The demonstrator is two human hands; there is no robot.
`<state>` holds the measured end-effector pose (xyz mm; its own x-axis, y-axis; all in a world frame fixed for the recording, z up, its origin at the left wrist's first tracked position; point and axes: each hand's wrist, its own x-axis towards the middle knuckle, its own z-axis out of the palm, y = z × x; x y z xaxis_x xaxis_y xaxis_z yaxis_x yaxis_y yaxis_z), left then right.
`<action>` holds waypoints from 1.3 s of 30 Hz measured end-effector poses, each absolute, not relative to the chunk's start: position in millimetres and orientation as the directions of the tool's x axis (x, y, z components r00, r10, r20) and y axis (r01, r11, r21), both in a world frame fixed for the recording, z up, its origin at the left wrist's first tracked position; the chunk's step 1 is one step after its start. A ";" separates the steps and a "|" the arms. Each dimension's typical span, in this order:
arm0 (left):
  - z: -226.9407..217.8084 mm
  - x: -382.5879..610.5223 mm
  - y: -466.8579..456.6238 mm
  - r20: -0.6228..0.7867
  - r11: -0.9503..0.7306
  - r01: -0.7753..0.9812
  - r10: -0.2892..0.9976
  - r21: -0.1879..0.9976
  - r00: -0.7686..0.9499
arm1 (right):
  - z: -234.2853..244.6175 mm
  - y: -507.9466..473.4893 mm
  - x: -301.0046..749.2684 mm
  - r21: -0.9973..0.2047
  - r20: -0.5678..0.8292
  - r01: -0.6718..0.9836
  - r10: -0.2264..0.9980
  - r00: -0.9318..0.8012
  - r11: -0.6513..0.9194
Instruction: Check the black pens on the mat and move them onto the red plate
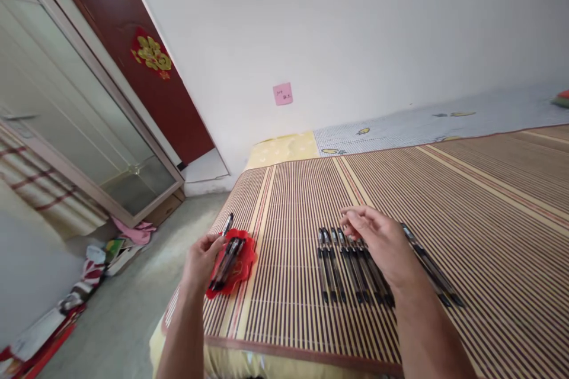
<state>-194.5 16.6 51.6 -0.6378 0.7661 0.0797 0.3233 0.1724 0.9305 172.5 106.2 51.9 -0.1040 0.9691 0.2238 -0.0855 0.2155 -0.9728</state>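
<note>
At the left edge of the red scalloped dish point(249, 257), your left hand point(202, 260) is clamped, thumb against fingers, on one dark pen point(228, 224), its tip end or cap angled up. More black pens point(229, 265) lie bundled in the dish. Well apart from it, your right hand point(376, 237) hangs over a row of pens point(331, 266), fingers loosely bent and parted; cannot tell whether they touch. Just beyond your right wrist, further pens point(433, 267) lie slanted. All on a striped mat point(284, 284). Farther out: pale wall point(355, 29), pink note point(283, 94), dark red door point(178, 112).
</note>
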 end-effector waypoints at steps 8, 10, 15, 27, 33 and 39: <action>24.2 -232.3 19.6 0.067 0.362 0.486 0.745 0.795 -0.664 | 53.1 104.6 178.6 -0.974 0.218 -0.079 0.973 -0.072 0.212; 19.0 -233.2 21.4 0.068 0.389 0.520 0.749 0.761 -0.659 | 52.1 105.3 179.9 -0.973 0.226 -0.075 0.972 -0.071 0.220; 9.5 -228.7 23.5 0.080 0.437 0.571 0.742 0.695 -0.665 | 50.2 106.5 181.2 -0.973 0.227 -0.069 0.971 -0.075 0.222; 55.7 -207.3 1.5 0.395 0.277 0.545 0.449 0.792 -0.802 | 50.3 107.7 182.1 -0.961 0.263 -0.098 0.964 -0.030 0.259; 78.5 -122.4 0.8 0.506 -0.071 0.525 0.398 0.848 -0.765 | 55.8 104.1 178.2 -0.947 0.295 -0.133 0.956 -0.002 0.292; 46.0 -60.5 26.4 0.362 -0.087 0.461 0.750 0.883 -0.553 | 62.5 100.5 182.3 -0.942 0.297 -0.147 0.953 0.049 0.301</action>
<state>-60.5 26.4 46.0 -0.5534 0.7501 0.3621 0.4607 -0.0865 0.8833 182.3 100.5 62.5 0.0495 0.9535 0.2974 -0.1471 0.3015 -0.9421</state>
